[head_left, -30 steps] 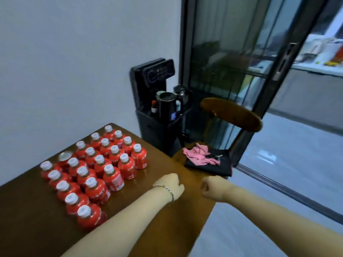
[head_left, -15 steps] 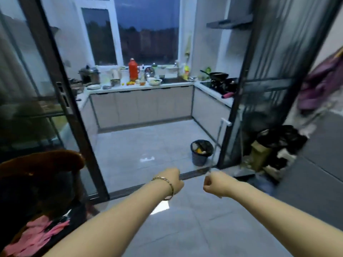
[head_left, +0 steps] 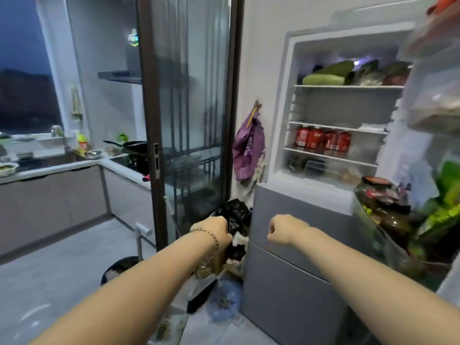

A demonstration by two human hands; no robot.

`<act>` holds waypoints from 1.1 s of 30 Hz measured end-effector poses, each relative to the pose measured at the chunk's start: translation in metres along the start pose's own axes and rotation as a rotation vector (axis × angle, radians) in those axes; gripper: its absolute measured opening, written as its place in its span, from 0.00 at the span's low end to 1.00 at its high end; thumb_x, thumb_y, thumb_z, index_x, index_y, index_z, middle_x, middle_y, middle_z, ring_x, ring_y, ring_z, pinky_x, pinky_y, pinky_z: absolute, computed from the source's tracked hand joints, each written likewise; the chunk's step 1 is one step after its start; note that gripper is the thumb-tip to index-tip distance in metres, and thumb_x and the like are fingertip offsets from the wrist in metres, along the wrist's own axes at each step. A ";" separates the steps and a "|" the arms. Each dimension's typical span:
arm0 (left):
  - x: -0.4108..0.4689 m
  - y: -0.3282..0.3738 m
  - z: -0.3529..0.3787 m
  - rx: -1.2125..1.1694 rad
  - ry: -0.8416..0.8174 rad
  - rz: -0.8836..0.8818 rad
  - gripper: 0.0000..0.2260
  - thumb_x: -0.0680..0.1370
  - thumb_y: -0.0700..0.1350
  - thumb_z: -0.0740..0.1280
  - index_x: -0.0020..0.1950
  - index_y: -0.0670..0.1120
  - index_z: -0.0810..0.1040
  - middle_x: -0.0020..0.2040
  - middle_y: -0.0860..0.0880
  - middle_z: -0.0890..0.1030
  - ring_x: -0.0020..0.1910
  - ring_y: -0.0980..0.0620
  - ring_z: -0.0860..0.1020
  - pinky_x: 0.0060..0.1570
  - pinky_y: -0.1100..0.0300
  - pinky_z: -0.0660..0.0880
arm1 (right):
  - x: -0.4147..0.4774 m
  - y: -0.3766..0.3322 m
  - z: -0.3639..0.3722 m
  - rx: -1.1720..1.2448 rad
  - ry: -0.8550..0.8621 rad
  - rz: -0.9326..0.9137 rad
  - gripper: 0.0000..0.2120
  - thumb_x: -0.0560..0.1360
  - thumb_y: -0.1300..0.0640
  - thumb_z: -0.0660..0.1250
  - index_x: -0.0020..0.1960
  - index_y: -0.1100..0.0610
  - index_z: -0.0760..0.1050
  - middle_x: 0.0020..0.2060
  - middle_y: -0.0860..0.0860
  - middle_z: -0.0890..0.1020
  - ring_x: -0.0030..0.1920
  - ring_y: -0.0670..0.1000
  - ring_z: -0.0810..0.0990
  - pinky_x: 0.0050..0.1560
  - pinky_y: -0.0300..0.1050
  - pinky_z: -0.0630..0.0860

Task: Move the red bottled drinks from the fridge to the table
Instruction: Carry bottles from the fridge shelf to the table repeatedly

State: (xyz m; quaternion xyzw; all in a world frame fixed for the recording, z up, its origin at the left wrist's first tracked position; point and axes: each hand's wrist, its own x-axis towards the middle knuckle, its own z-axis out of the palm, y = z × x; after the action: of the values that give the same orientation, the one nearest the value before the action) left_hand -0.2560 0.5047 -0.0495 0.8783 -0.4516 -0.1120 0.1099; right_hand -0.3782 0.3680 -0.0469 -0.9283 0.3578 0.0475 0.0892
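The fridge [head_left: 298,245] stands ahead on the right with its upper compartment open. Several red bottled drinks [head_left: 322,140] stand in a row on the third shelf, at its left side. My left hand [head_left: 216,232], with a bracelet on the wrist, is curled into a loose fist and holds nothing. My right hand [head_left: 283,228] is also curled in a fist and empty, in front of the fridge's grey lower drawers. Both hands are well below and short of the bottles. The table is out of view.
The open fridge door [head_left: 428,170] juts out at the right, holding a dark jar [head_left: 383,207] and green packets. Black bags [head_left: 234,215] and clutter lie on the floor left of the fridge. A glass sliding door [head_left: 189,120] and the kitchen counter [head_left: 49,168] are to the left.
My view has swung from the table with its red bottles, past the kitchen, to the open fridge. Both fists have stayed held out in front, empty.
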 end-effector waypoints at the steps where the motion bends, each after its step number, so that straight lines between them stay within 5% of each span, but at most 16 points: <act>1: 0.025 0.012 -0.006 0.022 0.010 0.040 0.11 0.78 0.49 0.60 0.54 0.45 0.76 0.56 0.46 0.79 0.55 0.45 0.77 0.53 0.53 0.74 | 0.018 0.015 -0.012 -0.010 0.020 0.036 0.14 0.75 0.54 0.61 0.56 0.59 0.77 0.55 0.55 0.81 0.56 0.57 0.79 0.55 0.49 0.76; 7: 0.184 0.067 -0.032 0.076 0.066 0.257 0.09 0.77 0.49 0.60 0.47 0.46 0.76 0.53 0.45 0.80 0.51 0.44 0.78 0.48 0.55 0.74 | 0.130 0.088 -0.065 0.012 0.138 0.238 0.14 0.74 0.55 0.63 0.57 0.59 0.77 0.58 0.56 0.80 0.58 0.57 0.78 0.58 0.47 0.75; 17: 0.422 0.163 -0.059 0.083 0.086 0.474 0.11 0.77 0.43 0.57 0.55 0.44 0.77 0.52 0.45 0.80 0.48 0.45 0.77 0.43 0.59 0.71 | 0.276 0.208 -0.128 0.218 0.405 0.549 0.07 0.72 0.59 0.60 0.45 0.58 0.77 0.50 0.56 0.82 0.51 0.57 0.80 0.47 0.44 0.75; 21: 0.492 0.203 -0.054 0.044 0.132 0.528 0.11 0.78 0.44 0.57 0.54 0.44 0.76 0.51 0.44 0.80 0.50 0.44 0.78 0.44 0.58 0.72 | 0.332 0.252 -0.143 0.208 0.448 0.584 0.11 0.75 0.57 0.61 0.54 0.57 0.78 0.53 0.54 0.81 0.55 0.56 0.79 0.46 0.41 0.71; 28: 0.613 0.267 -0.044 -0.006 0.200 0.492 0.09 0.78 0.46 0.58 0.51 0.48 0.78 0.46 0.48 0.79 0.42 0.48 0.76 0.42 0.58 0.74 | 0.474 0.335 -0.169 0.365 0.537 0.489 0.09 0.75 0.57 0.65 0.53 0.59 0.76 0.50 0.55 0.79 0.49 0.54 0.77 0.50 0.44 0.75; 33: 0.671 0.299 -0.045 -0.124 0.246 0.503 0.08 0.78 0.45 0.60 0.52 0.47 0.78 0.49 0.48 0.80 0.46 0.49 0.77 0.45 0.60 0.73 | 0.579 0.378 -0.185 0.656 0.629 0.492 0.25 0.73 0.54 0.69 0.67 0.60 0.67 0.63 0.57 0.74 0.61 0.57 0.76 0.60 0.48 0.73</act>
State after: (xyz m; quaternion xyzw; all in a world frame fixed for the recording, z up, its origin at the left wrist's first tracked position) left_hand -0.0921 -0.2093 0.0158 0.7372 -0.6308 -0.0011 0.2419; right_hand -0.1997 -0.3236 -0.0037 -0.7091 0.5713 -0.3291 0.2498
